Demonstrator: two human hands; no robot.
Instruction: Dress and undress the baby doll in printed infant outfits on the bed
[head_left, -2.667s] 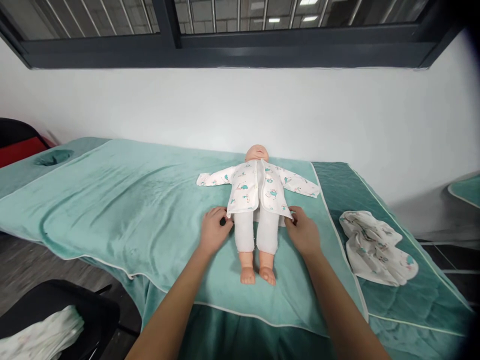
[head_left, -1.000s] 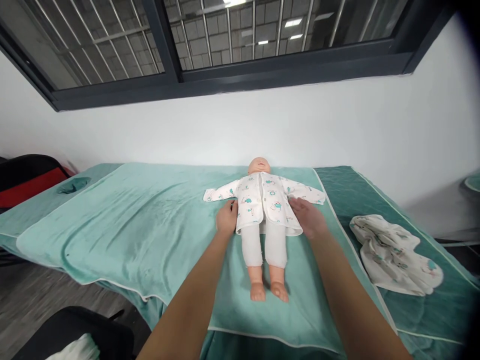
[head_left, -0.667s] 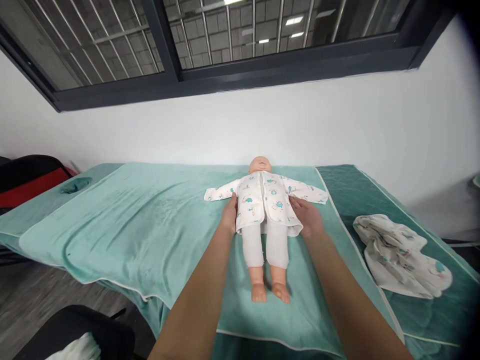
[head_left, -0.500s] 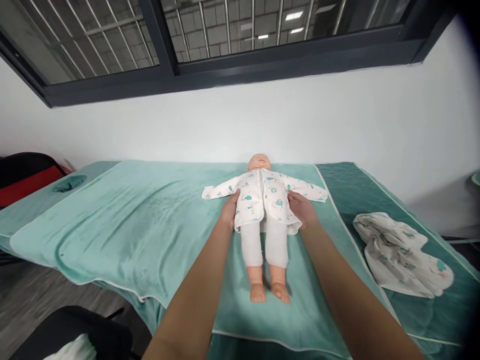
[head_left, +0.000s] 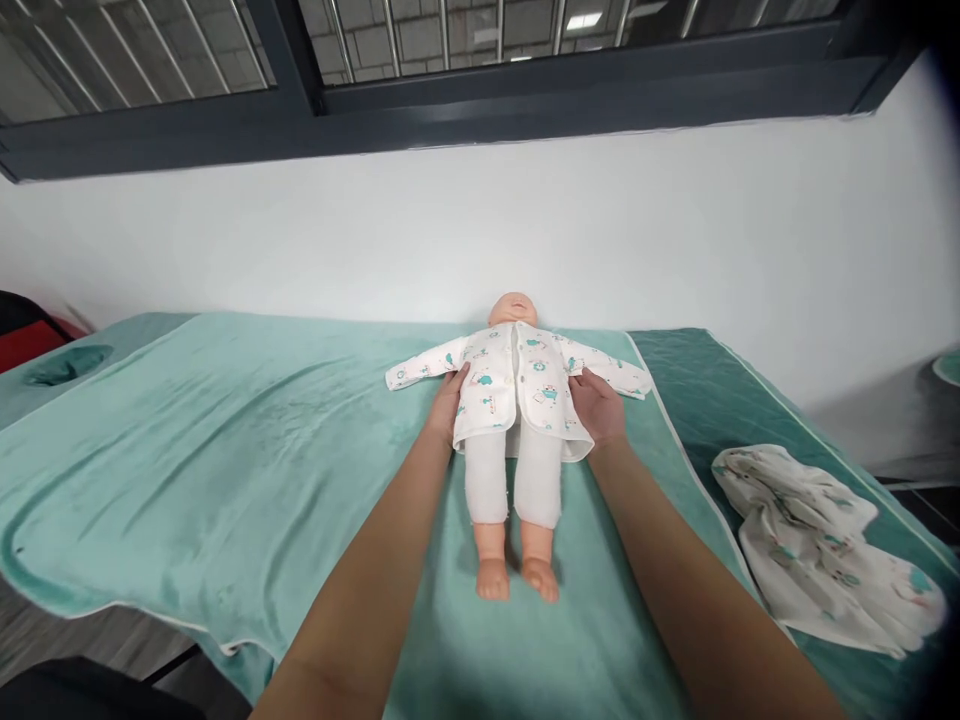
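A baby doll lies on its back on the green blanket, its feet toward me. It wears a white printed baby jacket, fastened at the upper front and parted at the hem, over white lower wear. Both sleeves stretch out sideways. My left hand clasps the doll's torso on the left, just under the sleeve, through the jacket. On the opposite side, my right hand grips the torso likewise. The fingers beneath each side are partly hidden.
A light green blanket covers a massage-type bed with a face hole at the far left. Crumpled printed white clothing lies to the right. Behind is a white wall under a dark window frame. A black chair stands at lower left.
My view has shifted slightly, so the doll appears a little further left. Both hands stay at the doll's sides, and its pose looks the same.
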